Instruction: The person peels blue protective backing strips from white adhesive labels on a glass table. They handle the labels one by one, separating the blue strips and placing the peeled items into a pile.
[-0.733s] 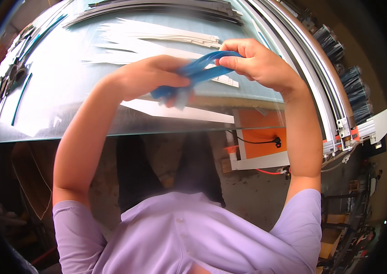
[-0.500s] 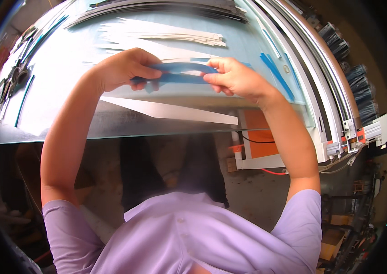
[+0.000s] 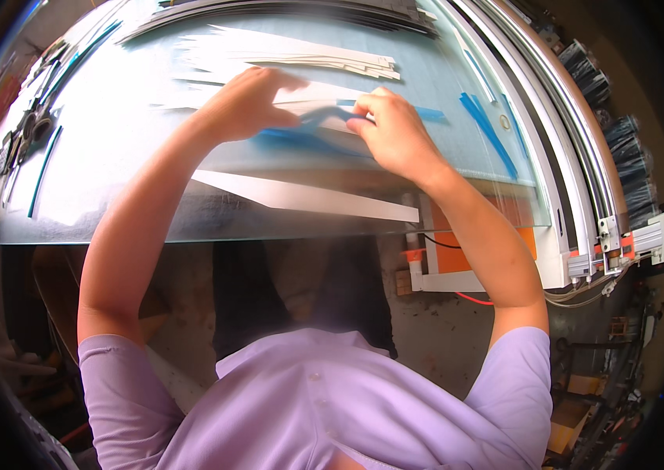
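Observation:
My left hand (image 3: 247,103) and my right hand (image 3: 394,135) are both on a blue strip (image 3: 312,129) that bends up between them over the pale work table (image 3: 112,157). The left hand presses its left end down with fingers spread. The right hand pinches its right end. White paper strips (image 3: 300,59) lie just beyond the hands. A long white strip (image 3: 308,200) lies nearer me, close to the table's front edge.
More blue strips (image 3: 488,129) lie on the table's right side beside metal rails (image 3: 575,149). Small tools and parts (image 3: 30,129) line the left edge. An orange and white fixture with wires (image 3: 457,262) hangs below the table's right front. Dark strips (image 3: 285,9) lie at the back.
Both hands have lowered the blue strip from held in the air down onto the table, moving farther from me. The left hand's fingers now spread flat on it.

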A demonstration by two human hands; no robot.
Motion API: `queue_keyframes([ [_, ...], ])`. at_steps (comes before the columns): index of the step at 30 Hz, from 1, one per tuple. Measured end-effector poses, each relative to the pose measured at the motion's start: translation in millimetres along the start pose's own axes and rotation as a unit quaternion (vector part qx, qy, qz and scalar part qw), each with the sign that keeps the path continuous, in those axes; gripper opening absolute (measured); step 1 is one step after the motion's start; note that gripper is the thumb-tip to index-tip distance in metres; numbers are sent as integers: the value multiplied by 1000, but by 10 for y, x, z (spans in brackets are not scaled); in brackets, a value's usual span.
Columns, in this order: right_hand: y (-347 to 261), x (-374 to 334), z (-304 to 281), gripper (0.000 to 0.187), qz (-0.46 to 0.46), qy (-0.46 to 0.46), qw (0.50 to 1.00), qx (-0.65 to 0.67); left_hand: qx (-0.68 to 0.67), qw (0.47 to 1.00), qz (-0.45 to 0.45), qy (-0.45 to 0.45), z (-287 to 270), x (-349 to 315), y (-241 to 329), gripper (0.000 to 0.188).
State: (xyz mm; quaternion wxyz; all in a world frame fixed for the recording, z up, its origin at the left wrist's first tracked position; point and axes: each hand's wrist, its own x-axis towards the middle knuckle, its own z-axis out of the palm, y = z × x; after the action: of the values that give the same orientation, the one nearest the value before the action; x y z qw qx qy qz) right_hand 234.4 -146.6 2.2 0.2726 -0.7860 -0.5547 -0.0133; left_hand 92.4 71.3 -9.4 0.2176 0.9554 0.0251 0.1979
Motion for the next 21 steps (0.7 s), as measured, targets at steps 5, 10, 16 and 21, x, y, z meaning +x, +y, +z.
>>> queue_keyframes([
  [5,-138,126,-291,16,-58,52,993,88,-172,981,79,33,-6,210,480,48],
  [10,-82,159,-617,19,17,30,984,172,-133,989,20,-68,-275,297,216,16],
  [16,50,-8,-323,13,98,-62,957,267,-159,953,-99,-237,-548,86,183,14],
  [21,229,-161,-67,14,95,-119,971,184,-56,927,-239,-283,-500,40,326,16],
])
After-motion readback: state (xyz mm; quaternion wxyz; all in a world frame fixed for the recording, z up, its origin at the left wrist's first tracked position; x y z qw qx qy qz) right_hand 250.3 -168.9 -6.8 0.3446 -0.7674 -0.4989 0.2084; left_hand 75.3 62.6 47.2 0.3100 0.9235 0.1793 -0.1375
